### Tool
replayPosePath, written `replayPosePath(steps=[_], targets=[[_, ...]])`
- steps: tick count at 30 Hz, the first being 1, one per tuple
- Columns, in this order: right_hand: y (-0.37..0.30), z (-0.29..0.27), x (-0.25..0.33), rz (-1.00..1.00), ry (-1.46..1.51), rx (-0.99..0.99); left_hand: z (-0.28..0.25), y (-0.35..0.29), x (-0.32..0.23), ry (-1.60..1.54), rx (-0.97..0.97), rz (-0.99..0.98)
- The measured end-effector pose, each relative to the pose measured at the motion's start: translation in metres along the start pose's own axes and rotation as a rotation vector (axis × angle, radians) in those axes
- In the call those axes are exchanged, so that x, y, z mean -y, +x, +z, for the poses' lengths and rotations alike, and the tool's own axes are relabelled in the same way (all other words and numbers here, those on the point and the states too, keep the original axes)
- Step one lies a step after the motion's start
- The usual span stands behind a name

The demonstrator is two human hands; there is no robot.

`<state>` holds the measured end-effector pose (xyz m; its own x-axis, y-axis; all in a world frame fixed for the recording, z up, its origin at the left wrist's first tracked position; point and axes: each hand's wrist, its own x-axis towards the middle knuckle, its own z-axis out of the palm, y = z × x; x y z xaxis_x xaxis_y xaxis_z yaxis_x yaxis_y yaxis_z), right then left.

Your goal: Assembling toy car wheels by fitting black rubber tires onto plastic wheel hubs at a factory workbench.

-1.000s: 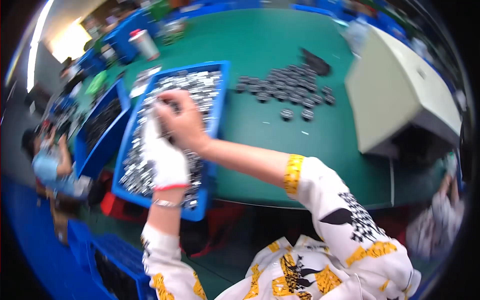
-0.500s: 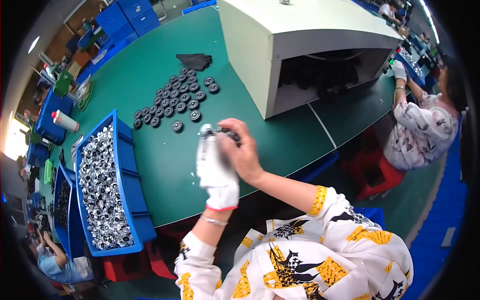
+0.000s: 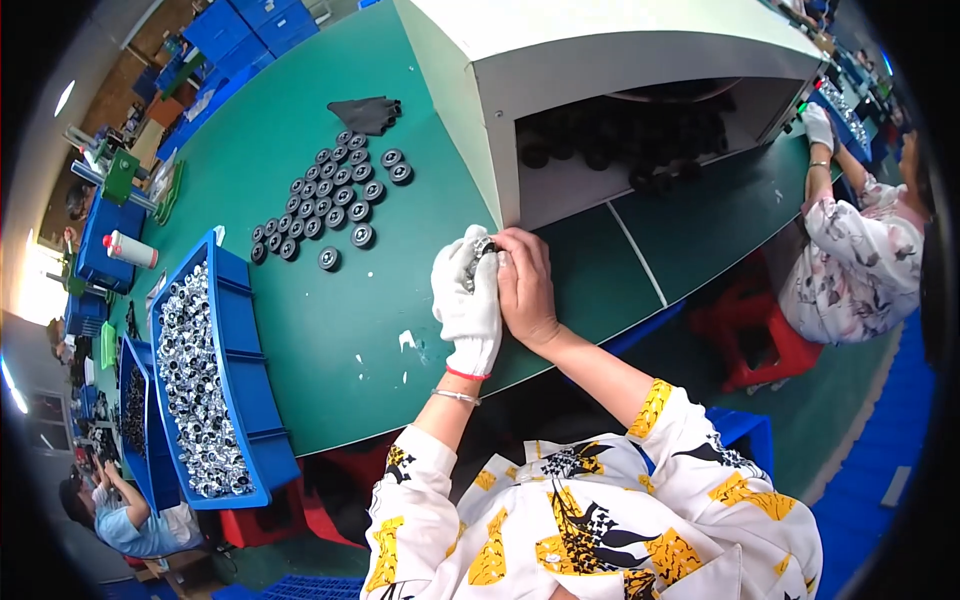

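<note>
My left hand (image 3: pixel 464 305), in a white glove with a red cuff edge, and my bare right hand (image 3: pixel 527 292) meet over the table in front of the cabinet. Between them they clasp a small shiny silver part (image 3: pixel 482 250), mostly covered by the fingers. Left of the hands, several black round wheel-like pieces (image 3: pixel 323 206) lie in loose rows on the green table (image 3: pixel 330 350). A crumpled black cloth (image 3: pixel 366 115) rests just beyond them.
A blue bin (image 3: pixel 262 400) full of silver parts stands at the left. The white open-fronted cabinet (image 3: pixel 490 150) holds dark round pieces. A white bottle (image 3: pixel 131 249) with a red cap lies farther left. A co-worker in a floral top (image 3: pixel 855 262) sits at the right.
Both hands have shifted right relative to the black pieces, nearer the cabinet. The fingers have closed together around the part. My view has swung slightly rightward.
</note>
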<state>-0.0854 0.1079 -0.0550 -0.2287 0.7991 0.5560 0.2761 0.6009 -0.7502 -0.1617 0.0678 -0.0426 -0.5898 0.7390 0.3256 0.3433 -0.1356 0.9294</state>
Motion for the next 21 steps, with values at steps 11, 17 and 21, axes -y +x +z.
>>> replayPosePath(steps=[11, 17, 21], targets=[[0.001, -0.027, 0.000, -0.093, -0.415, 0.282, -0.008, 0.025, 0.003, 0.548, 0.037, 0.149], [-0.001, -0.044, -0.002, -0.148, -0.480, 0.316, -0.009, 0.032, -0.014, 0.654, 0.193, 0.286], [-0.004, -0.060, 0.000, -0.232, -0.393, 0.267, -0.004, 0.035, -0.020, 0.705, 0.173, 0.287]])
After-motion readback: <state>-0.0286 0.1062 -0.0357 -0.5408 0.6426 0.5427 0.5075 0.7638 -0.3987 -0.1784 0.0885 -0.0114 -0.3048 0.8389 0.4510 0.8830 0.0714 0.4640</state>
